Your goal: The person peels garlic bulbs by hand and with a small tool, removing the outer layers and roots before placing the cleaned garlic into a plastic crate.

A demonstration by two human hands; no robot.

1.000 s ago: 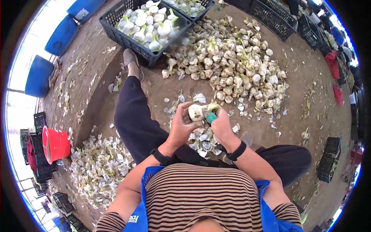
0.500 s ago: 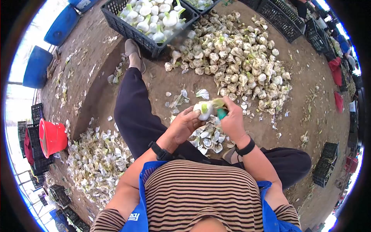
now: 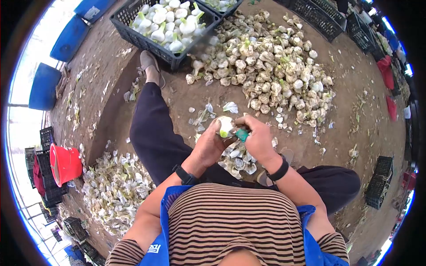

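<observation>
A white garlic bulb is gripped in my left hand, with its cut green end turned toward my body. My right hand is closed around a small tool with a green handle, close against the bulb's right side; the tool's blade cannot be made out. Beyond my hands lies a large heap of unpeeled garlic. Pale loose skins lie on the ground just below my hands.
A black crate of clean white bulbs stands at the upper left of the heap. A pile of skins and a red bucket are at the left. Blue barrels stand farther back; another black crate is at the right.
The bulb has turned in my left hand, its green end now facing my body. My right hand has moved slightly left and down, and the leafy piece at its fingers no longer shows.
</observation>
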